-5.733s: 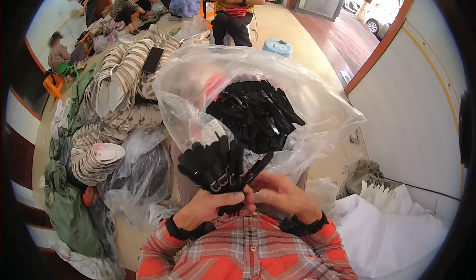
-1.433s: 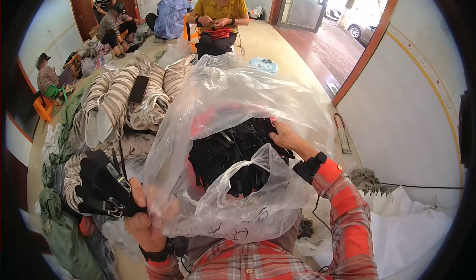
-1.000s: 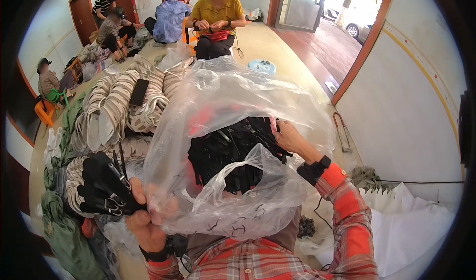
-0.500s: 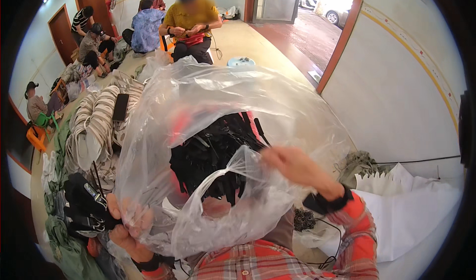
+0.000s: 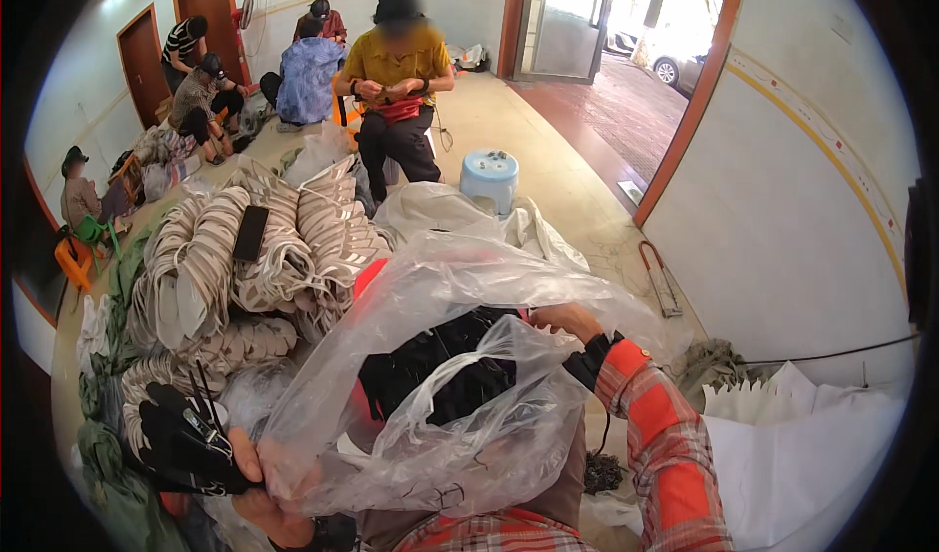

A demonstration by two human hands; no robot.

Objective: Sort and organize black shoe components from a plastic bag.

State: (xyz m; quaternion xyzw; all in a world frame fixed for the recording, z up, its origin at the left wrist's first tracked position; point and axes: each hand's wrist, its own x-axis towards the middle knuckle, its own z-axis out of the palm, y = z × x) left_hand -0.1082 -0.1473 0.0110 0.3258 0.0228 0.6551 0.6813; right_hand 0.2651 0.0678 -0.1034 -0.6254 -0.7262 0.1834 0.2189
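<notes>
A large clear plastic bag (image 5: 430,259) gapes in front of me, its mouth crumpled and folded. Inside it lie many black strap-like strips (image 5: 440,356), with some red showing beyond them. My left hand (image 5: 264,488) is closed at the bag's near left side, gripping a bundle of black fabric pieces (image 5: 186,440) with shiny metal parts and thin dark strips sticking up. Some clear film overlaps that hand's fingers. At the right of the opening, my right hand (image 5: 567,319) has its fingers curled at the bag's rim, closed on the film; the fingertips are partly hidden.
Bundled whitish shoe-like pieces (image 5: 205,259) are heaped at left, with a black phone (image 5: 250,234) on top. A blue stool (image 5: 489,176) and a seated person (image 5: 396,92) are ahead. A U-shaped lock (image 5: 660,278) lies by the wall; white sheeting (image 5: 792,454) is at right.
The bag's upper edge has dropped toward me, uncovering the stool and more bundles. My right hand has moved up slightly to the rim; the dark strip beside it no longer shows. My left hand keeps its bundle.
</notes>
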